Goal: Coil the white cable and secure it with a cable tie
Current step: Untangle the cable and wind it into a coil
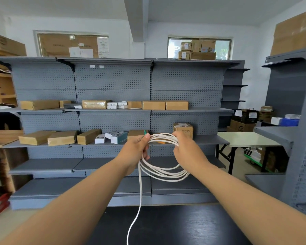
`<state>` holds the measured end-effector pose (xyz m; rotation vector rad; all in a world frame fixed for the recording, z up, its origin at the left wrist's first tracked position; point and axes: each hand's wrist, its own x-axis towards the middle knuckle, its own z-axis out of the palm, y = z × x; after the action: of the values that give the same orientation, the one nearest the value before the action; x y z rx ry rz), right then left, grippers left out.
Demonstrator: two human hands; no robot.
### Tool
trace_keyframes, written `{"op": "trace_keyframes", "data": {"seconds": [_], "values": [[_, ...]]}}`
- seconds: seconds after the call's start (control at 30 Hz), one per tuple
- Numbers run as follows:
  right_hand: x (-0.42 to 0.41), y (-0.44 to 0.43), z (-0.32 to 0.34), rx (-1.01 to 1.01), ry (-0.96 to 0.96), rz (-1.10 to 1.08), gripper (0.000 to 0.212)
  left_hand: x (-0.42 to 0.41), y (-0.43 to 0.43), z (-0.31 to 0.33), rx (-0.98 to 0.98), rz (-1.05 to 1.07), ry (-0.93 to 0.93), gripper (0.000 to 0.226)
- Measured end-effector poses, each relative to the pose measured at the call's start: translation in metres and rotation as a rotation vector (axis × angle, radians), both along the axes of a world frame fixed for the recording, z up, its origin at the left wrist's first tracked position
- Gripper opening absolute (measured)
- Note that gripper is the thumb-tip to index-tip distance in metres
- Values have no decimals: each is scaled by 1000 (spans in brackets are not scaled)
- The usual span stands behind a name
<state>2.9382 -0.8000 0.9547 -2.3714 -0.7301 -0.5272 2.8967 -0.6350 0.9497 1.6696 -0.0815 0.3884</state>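
I hold the white cable (163,172) as a coil of several loops in the air in front of the shelves. My left hand (135,149) grips the coil's left side, with a small green tip (145,132) sticking up above its fingers. My right hand (185,149) grips the loops at the upper right. One loose strand of the cable hangs from the left hand straight down over the black table (175,227) and runs out of the bottom of the view. No cable tie can be made out for sure.
Grey pegboard shelving (113,80) with cardboard boxes (154,105) and small white boxes stands straight ahead. A pale folding table (245,139) is at the right, beside another grey shelf unit (293,121). Wooden shelves (0,85) fill the left edge.
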Motion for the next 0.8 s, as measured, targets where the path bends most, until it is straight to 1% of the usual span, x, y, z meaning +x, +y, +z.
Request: {"op": "trace_keyframes", "data": {"seconds": [0.07,0.13,0.2,0.3,0.43,0.53,0.6,0.67,0.73,0.8], "values": [[-1,-2,1,-57,-58,20,31,0,-4,3,53,53,-2,34],[-1,-4,2,-105,-98,4,37,-1,-9,6,53,81,8,34],[1,-6,4,-143,-117,-14,45,-2,-13,10,51,87,15,35],[0,-7,5,-183,-125,13,57,-1,-21,12,110,93,13,38],[0,-12,2,-196,-209,8,50,-5,-28,12,110,132,3,40],[-2,-16,0,-176,-239,22,49,-10,-34,13,110,160,-22,39],[-4,-17,0,-164,-243,31,48,-10,-36,11,88,153,-70,32],[-4,-19,0,-162,-251,30,48,-8,-38,9,17,181,-107,16],[-5,-19,-2,-160,-271,32,47,-6,-38,8,-32,230,-138,12],[-6,-19,-3,-151,-279,38,46,-5,-38,8,-54,248,-193,14]]}}
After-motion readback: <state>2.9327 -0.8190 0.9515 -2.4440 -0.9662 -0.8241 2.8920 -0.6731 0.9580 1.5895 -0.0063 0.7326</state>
